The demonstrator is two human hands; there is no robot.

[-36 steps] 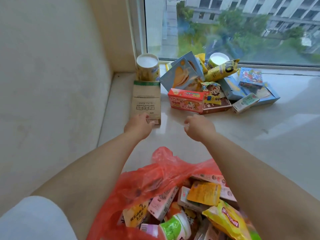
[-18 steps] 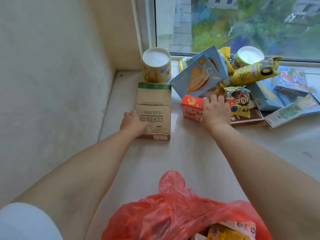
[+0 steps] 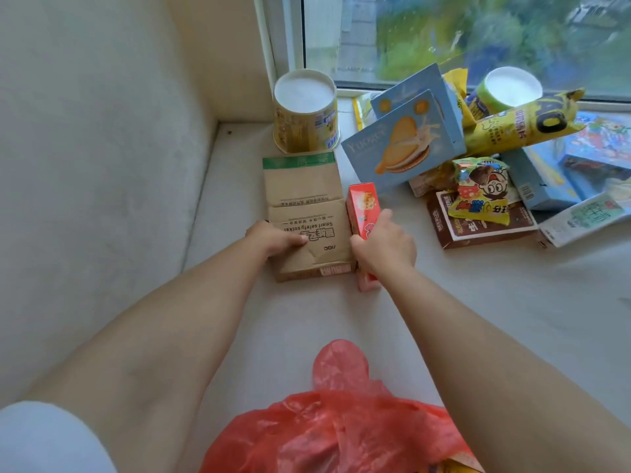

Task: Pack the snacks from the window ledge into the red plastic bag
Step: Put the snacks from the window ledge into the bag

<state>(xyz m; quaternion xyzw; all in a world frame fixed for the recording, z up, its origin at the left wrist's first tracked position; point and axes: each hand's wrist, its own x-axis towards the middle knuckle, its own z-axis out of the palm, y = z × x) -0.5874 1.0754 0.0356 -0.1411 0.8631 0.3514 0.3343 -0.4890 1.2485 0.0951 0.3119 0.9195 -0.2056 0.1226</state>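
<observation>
Step in hand: pick-up. Brown box [image 3: 307, 216], far left on ledge [image 3: 478, 302], is gripped by left hand [image 3: 273, 238]; red box [image 3: 363, 213] is clasped by right hand [image 3: 384, 247]. Red bag [image 3: 341, 428] lies near. Next, seemingly: both lifted back into it.

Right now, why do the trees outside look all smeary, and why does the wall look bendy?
Head view: the window glass is wet or streaked, smearing the trees; the wide lens bends the wall at the edge; soft daylight, faint shadows; the red box stays sharp.
</observation>
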